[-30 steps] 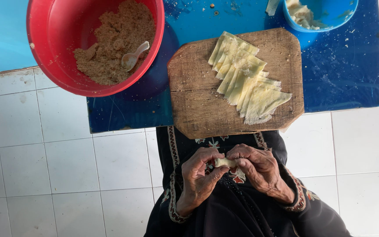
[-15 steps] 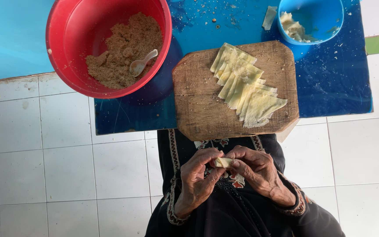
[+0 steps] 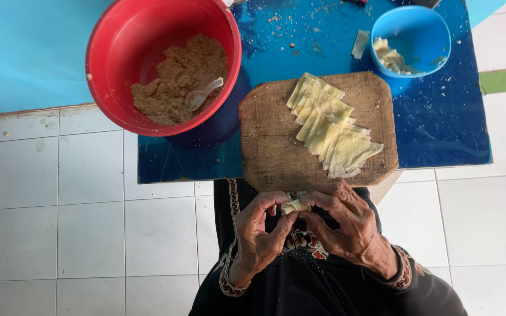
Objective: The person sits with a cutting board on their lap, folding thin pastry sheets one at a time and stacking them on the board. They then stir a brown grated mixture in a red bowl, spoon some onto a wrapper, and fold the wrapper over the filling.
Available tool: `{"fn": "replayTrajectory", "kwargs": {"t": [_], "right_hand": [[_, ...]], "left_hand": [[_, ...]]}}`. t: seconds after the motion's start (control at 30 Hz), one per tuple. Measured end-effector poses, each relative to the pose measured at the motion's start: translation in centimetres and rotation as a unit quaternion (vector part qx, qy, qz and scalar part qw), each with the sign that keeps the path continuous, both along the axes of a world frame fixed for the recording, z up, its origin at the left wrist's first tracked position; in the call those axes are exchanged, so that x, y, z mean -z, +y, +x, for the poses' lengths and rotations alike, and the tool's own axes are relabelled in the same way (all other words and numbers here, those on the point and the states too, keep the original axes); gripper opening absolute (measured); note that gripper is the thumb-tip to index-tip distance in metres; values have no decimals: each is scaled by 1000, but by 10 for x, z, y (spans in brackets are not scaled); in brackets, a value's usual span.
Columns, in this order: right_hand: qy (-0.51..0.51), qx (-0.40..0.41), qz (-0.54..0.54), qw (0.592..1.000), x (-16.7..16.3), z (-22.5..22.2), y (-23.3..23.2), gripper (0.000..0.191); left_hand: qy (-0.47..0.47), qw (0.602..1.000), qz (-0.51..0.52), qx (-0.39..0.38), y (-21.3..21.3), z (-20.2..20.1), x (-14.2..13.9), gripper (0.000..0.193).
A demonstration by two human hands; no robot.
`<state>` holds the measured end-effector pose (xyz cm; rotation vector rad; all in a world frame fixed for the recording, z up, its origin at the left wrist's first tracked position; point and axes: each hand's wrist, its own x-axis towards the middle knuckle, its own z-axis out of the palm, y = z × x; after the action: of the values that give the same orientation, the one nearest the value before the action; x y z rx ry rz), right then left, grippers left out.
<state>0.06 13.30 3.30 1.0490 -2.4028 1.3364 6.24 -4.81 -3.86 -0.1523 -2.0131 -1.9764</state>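
My left hand (image 3: 259, 234) and my right hand (image 3: 346, 225) meet over my lap, both pinching a small folded dough wrapper (image 3: 295, 206) between the fingertips. Just beyond the hands lies a wooden cutting board (image 3: 270, 152) with a fanned pile of several pale square wrappers (image 3: 332, 131). A red bowl (image 3: 112, 76) at the upper left holds brown minced filling (image 3: 177, 79) with a white spoon (image 3: 203, 95) resting in it.
The board and bowls sit on a low, glossy blue table (image 3: 452, 123) speckled with crumbs. A blue bowl (image 3: 423, 26) at the upper right holds some pale dough pieces. White floor tiles (image 3: 60, 222) surround the table, and my dark embroidered garment covers my lap.
The view has shifted, so the table and bowls sit more to the right in frame. Both hands stay together on the wrapper, fingers working its fold.
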Motion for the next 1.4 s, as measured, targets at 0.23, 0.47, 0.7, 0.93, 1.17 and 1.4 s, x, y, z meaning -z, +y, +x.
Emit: {"fn": "replayTrajectory", "kwargs": {"t": [0.23,0.47,0.7,0.93,1.17,1.4], "right_hand": [[173,16,65,983,-10,-38,-24,39],[186,58,132,972,-6,-55,-40,28],[131,68,162,976,-4,-64,-36,23],[81,98,197,972,-4,-74,-42,13],[147,120,220,957,-2,-88,-45,15],[81,85,149,982,6,-91,-32,20]], "left_hand": [[168,920,-329,-131,-23,-49,-28,36],[131,907,-377,-133,-31,-64,-36,38],[122,909,-384,-111,-33,-64,-30,34],[137,907,-387,-97,-36,-66,-34,30],[142,911,-382,-59,-41,-70,-33,27],[135,908,-394,-53,-41,-71,-35,28]]}}
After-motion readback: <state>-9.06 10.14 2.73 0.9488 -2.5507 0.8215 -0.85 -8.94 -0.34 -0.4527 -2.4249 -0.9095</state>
